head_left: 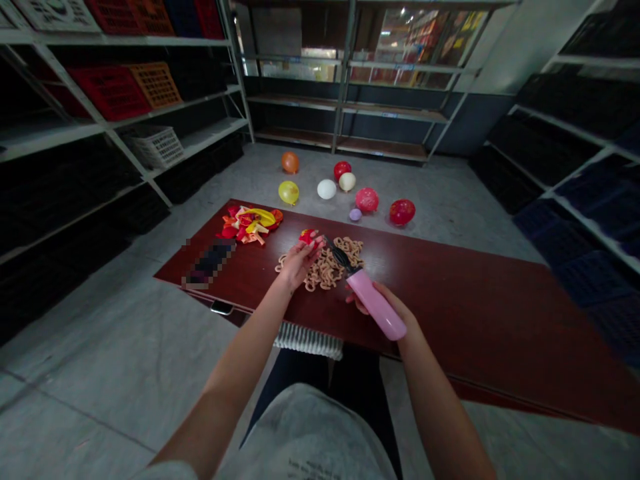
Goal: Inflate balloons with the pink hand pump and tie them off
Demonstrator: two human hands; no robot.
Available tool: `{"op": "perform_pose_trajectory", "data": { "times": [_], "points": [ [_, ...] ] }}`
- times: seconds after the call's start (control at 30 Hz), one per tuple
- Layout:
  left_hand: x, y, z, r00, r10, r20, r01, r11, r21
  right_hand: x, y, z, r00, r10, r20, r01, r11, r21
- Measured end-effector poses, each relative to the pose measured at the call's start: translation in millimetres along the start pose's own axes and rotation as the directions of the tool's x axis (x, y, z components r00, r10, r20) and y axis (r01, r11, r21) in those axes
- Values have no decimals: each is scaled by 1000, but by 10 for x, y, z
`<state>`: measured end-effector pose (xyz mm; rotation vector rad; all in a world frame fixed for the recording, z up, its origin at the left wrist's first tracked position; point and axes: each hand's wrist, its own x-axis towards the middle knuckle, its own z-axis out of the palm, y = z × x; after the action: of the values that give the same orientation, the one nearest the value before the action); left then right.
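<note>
My left hand (299, 260) pinches a small red balloon (309, 236) with a touch of yellow on it, just left of the pump's tip. My right hand (400, 308) is wrapped round a pink balloon pump (379, 307), whose black nozzle (341, 256) points up and left toward the balloon. Whether the nozzle sits inside the balloon's neck I cannot tell. Beneath both hands lies a heap of tan, curled, ring-like pieces (327, 273). Flat balloons (250, 223) in red, yellow and pale orange are piled toward the table's far left corner.
The dark red table (450, 293) spans my front. A pixelated dark object (210, 262) lies at its left, and a phone-like object (222, 307) by the near edge. On the floor beyond are several inflated balloons (367, 199). Shelves with crates (155, 85) line the sides.
</note>
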<state>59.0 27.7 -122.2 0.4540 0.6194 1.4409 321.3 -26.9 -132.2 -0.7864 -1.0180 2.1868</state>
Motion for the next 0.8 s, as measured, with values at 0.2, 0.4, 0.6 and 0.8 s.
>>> {"op": "perform_pose_trajectory", "data": {
  "times": [0.2, 0.4, 0.6, 0.8],
  "points": [
    [26, -68, -250, 973, 115, -202, -139, 985, -106, -78, -1, -14, 996, 92, 19, -86, 977, -197],
    [-80, -59, -186, 986, 136, -94, -138, 990, -10, -53, -33, 96, 995, 100, -17, -100, 935, -339],
    [-163, -66, -138, 986, 166, -5, -166, 985, 51, -103, -51, 166, 991, 89, -97, -122, 905, -407],
    [-170, -84, -120, 983, 174, 49, -178, 980, 85, -103, -33, 169, 992, 79, -97, -115, 887, -447]
  ]
}}
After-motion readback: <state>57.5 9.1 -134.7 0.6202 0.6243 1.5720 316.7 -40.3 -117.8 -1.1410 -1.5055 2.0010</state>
